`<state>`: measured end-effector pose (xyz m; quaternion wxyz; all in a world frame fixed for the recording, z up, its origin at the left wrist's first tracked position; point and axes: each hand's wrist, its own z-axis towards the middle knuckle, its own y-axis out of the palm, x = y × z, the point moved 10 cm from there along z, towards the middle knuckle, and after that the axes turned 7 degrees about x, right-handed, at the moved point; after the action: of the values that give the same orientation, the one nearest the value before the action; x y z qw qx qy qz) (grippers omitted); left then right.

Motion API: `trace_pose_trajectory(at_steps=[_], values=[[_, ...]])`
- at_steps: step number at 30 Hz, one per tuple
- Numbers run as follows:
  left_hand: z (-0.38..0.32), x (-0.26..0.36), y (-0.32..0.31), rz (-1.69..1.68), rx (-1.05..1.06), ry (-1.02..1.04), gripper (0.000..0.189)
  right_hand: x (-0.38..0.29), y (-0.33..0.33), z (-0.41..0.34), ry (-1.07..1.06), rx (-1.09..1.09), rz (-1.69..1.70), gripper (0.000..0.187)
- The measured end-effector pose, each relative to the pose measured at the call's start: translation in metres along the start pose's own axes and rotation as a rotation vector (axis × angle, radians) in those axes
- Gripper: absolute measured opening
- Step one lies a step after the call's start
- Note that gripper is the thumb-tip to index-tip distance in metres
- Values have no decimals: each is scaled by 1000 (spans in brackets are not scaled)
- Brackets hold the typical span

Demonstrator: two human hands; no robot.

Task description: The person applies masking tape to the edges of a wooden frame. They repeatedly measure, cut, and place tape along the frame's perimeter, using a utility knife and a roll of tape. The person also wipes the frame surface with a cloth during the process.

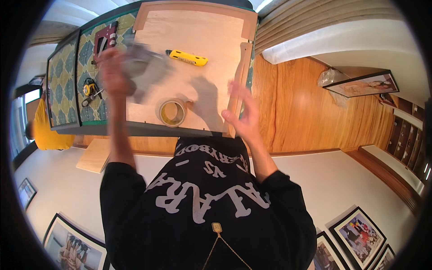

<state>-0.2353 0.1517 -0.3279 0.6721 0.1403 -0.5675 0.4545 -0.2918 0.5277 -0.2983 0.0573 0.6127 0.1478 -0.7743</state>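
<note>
My left hand (pixel 116 76) is motion-blurred above the left edge of a plywood panel (pixel 209 30). A grey smear (pixel 141 54) lies beside it, and I cannot tell whether that is a held thing. My right hand (pixel 244 116) hovers over the panel's right edge, fingers apart and holding nothing. Brown strips (pixel 199 7) line parts of the panel's border. Between my hands, a roll of adhesive tape (pixel 172 113) rests near the front edge. Farther back on the wood lies a yellow utility knife (pixel 187 58).
Patterned cloth (pixel 64 84) left of the panel bears a maroon tool (pixel 104 38), a tape measure (pixel 89 87) and a screwdriver (pixel 91 98). A person in yellow (pixel 50 125) is at far left. A framed picture (pixel 364 84) stands right, by clear plastic (pixel 328 77).
</note>
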Motion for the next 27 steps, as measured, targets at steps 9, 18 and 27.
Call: trace_pose_trajectory(at_steps=[9,18,27], values=[[-172,104,217,-48,-261,-53,24,81,-117,-20,290,457,109,37],[-225,50,222,287,-419,362,22,162,-78,-79,224,161,-436,63],[-227,52,218,258,-351,372,18,134,-68,-46,122,-35,-311,29]])
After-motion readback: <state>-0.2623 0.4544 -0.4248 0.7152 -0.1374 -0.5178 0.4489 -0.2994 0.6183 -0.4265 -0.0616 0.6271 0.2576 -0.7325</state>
